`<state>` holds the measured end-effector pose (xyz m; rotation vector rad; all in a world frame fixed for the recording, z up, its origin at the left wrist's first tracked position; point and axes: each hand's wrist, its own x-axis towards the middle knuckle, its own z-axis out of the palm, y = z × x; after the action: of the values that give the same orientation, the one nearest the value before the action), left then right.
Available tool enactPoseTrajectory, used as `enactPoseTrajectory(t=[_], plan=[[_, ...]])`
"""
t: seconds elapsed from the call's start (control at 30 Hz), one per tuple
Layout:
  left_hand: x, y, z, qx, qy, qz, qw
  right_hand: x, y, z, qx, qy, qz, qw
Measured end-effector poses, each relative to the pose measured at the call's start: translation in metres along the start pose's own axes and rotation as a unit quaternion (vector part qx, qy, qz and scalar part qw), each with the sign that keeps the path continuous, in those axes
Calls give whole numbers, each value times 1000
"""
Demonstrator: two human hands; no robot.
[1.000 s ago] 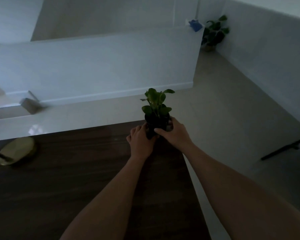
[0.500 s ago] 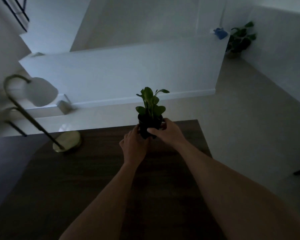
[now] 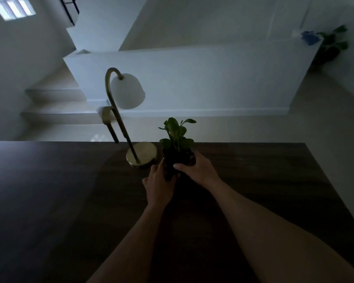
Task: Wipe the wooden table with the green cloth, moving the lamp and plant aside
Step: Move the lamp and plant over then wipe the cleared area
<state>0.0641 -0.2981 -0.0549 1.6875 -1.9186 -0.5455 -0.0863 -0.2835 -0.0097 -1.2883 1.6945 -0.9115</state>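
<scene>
Now I've carried the plant (image 3: 177,137), both hands (image 3: 158,180) clamped on its pot, leftward beside the lamp (image 3: 141,154); the right worktop (image 3: 274,180) lies free for wiping.

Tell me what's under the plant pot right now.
The dark pot is gripped by the left hand and right hand over the wooden table. Its base is hidden, so contact is unclear.

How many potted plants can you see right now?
2: a small dark-potted green plant held over the table by both hands, and a blurry leafy plant on the floor, far right corner.
</scene>
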Motion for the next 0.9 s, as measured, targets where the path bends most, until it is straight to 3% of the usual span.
enactPoseTrajectory(t=[0.5, 0.73, 0.9], plan=[[37, -17, 9, -86, -15, 8, 996, 45, -11, 44, -36, 85, 30, 995], [5, 9, 11, -44, -11, -10, 999, -7, 12, 7, -129, 108, 50, 985], [-51, 57, 30, -41, -91, 105, 989, -88, 47, -45, -200, 149, 78, 965]])
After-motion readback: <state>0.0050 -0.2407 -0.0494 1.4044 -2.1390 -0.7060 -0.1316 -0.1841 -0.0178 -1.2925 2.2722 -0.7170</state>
